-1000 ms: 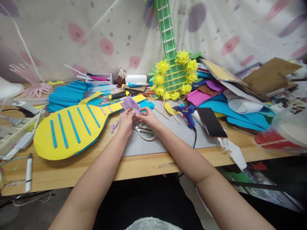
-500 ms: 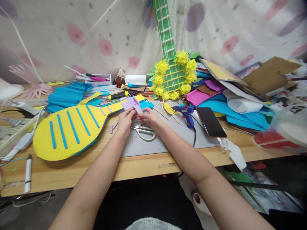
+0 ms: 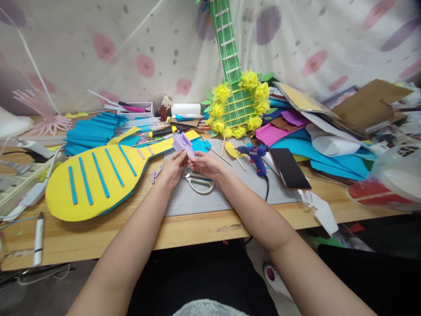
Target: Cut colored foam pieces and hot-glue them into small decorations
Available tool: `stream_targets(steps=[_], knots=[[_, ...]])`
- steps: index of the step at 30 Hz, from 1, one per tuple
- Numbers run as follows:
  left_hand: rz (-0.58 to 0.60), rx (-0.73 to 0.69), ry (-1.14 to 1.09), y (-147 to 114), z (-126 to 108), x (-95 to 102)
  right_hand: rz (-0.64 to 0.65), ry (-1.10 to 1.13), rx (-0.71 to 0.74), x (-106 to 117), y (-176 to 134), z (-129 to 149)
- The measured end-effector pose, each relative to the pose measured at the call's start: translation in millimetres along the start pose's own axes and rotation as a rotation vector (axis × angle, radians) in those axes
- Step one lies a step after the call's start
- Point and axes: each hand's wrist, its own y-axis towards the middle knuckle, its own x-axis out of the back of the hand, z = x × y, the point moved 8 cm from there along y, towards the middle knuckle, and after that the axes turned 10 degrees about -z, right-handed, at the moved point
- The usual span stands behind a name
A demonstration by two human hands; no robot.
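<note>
Between my two hands is a piece of light purple paper (image 3: 183,144), its upper part folded or curled and standing away from me. My left hand (image 3: 176,166) pinches its lower left edge. The fingers of my right hand (image 3: 205,164) close on its lower right edge. Just beneath my hands lie white-handled scissors (image 3: 200,184) on a grey cutting mat (image 3: 184,204). To the left is a yellow cardboard guitar shape (image 3: 62,197) with blue strips on its body and small purple strips on its neck. Short purple rolls (image 3: 153,177) lie beside that neck.
A blue glue gun (image 3: 256,156) and a black phone (image 3: 289,169) lie right of my hands. Behind stands a green guitar (image 3: 235,98) ringed with yellow paper flowers. Coloured paper (image 3: 329,156) is piled at the right, and a marker (image 3: 38,239) lies at the left front.
The purple paper has shifted slightly right and tilted between my fingers. Both hands stay close together above the scissors, still gripping it.
</note>
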Motion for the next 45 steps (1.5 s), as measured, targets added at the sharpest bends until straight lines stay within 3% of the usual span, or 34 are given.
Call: stream_targets(steps=[12, 18, 25, 32, 39, 45], knots=[[0.039, -0.048, 0.055, 1, -1, -1.9, 0.033, -0.006, -0.038, -1, -1, -1], [-0.004, -0.08, 0.073, 4, -1, 2.2, 0.002, -0.061, -0.012, 0, -3, 0], [-0.134, -0.213, 0.074, 10, -7, 12.6, -0.038, -0.26, 0.249, 0, -2, 11], [-0.2, -0.337, 0.188, 5, -16, 15.7, -0.187, -0.521, 0.595, -1, 1, 18], [-0.177, -0.279, 0.131, 5, -10, 13.3, -0.1, -0.327, 0.392, 1, 3, 13], [-0.111, -0.254, 0.126, 2, -8, 7.9, -0.082, -0.312, 0.382, 1, 1, 17]])
